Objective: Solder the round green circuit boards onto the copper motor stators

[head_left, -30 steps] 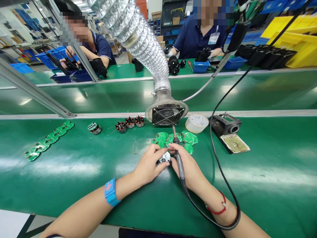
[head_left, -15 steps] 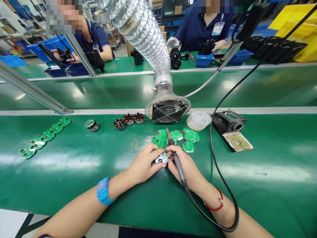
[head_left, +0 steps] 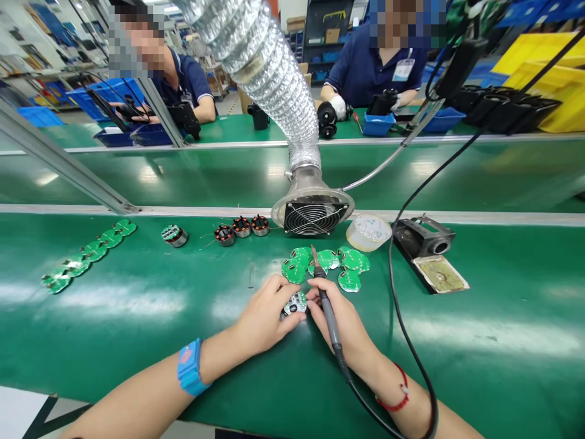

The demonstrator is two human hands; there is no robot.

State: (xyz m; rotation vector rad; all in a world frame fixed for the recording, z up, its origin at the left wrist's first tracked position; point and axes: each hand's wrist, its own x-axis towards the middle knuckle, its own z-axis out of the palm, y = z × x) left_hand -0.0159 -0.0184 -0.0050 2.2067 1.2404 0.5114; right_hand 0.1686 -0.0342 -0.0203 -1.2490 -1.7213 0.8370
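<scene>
Round silvery circuit board (head_left: 296, 302): we are pinching it steady in our left hand (head_left: 264, 312), our right hand (head_left: 347, 320) safely gripping the grey pen-shaped soldering iron (head_left: 329, 316) tip-outward.

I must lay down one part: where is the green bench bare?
Bare: right of the cable, in front of the black stand; left of the left hand, in front of coils. Crowded: between right hand and fan, where green boards lie.

I see open tabletop (head_left: 150, 317) left of the hands (head_left: 265, 314); ahead, green boards (head_left: 329, 259) and the fan (head_left: 315, 218) block the way, while a cable (head_left: 390, 262) loops rightward.
</scene>
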